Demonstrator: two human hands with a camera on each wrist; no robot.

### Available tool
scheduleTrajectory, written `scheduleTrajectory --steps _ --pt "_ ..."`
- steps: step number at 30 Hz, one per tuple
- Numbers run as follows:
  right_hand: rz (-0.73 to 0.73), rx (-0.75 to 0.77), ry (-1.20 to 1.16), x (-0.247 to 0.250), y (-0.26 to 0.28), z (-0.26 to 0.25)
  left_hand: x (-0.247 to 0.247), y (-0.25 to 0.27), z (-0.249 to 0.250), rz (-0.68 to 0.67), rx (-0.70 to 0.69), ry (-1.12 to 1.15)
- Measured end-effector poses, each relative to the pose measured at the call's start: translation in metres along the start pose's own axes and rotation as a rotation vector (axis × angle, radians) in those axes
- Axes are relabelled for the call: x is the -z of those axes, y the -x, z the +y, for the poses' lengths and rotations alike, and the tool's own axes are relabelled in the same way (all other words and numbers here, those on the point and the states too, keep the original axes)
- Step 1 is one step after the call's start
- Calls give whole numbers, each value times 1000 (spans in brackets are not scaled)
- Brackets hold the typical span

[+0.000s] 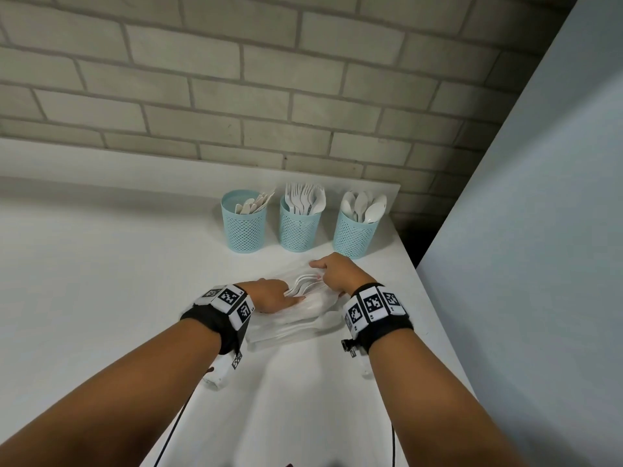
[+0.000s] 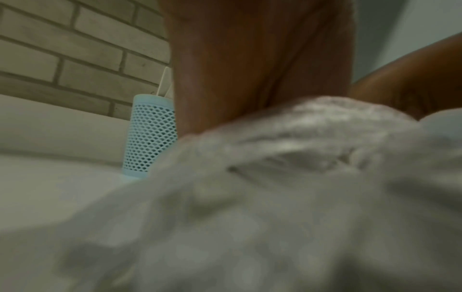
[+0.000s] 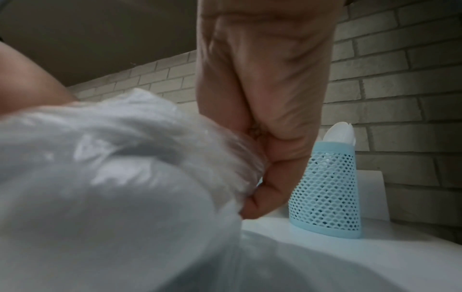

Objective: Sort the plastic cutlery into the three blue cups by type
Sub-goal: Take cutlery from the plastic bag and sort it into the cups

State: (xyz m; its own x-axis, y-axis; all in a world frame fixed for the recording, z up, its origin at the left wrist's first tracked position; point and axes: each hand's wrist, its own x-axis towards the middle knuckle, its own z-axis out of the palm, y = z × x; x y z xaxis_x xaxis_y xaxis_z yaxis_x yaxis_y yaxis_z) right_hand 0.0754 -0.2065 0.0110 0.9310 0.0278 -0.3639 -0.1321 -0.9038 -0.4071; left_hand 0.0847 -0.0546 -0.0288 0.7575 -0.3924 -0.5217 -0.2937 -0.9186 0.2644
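Note:
Three blue mesh cups stand in a row at the back of the white table: the left cup holds knives, the middle cup forks, the right cup spoons. In front of them lies a clear plastic bag of white cutlery, with spoons showing at its far end. My left hand lies on the bag's left side with its fingers stretched out. My right hand has curled fingers and pinches the bag's far right edge, as the right wrist view shows close up.
A grey brick wall runs behind the table. A pale panel rises along the right, past the table's right edge. In the wrist views one blue cup stands beyond the left hand and another cup beyond the right.

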Motion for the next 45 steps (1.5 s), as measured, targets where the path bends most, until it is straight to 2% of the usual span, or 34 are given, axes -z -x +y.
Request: scheduleTrajectory --steps 11,18,21,24,28,29,31,34,37,39,45 --pt "117 35 -167 -1 -3 -2 13 -1 -8 -36 11 203" --pt "131 54 -201 5 0 -3 14 -1 -12 45 -1 195" --pt "126 32 -212 9 1 -2 14 -3 -18 66 -5 291" --pt "120 19 -245 11 2 0 12 -1 -23 92 -76 339" --pt "127 17 -276 13 3 0 15 5 -20 239 -215 510" --pt "132 19 -286 13 3 -1 16 5 -20 227 -225 533" --pt "128 17 -302 15 5 -1 18 9 -16 141 -223 526" --pt "111 9 -318 17 6 -2 24 20 -9 52 -149 534" --pt "95 3 -325 19 7 -3 25 19 -10 105 -121 535" --pt "89 3 -327 19 7 -3 24 15 -15 150 -119 449" --pt "77 9 -324 20 8 -4 17 8 -21 162 -163 243"
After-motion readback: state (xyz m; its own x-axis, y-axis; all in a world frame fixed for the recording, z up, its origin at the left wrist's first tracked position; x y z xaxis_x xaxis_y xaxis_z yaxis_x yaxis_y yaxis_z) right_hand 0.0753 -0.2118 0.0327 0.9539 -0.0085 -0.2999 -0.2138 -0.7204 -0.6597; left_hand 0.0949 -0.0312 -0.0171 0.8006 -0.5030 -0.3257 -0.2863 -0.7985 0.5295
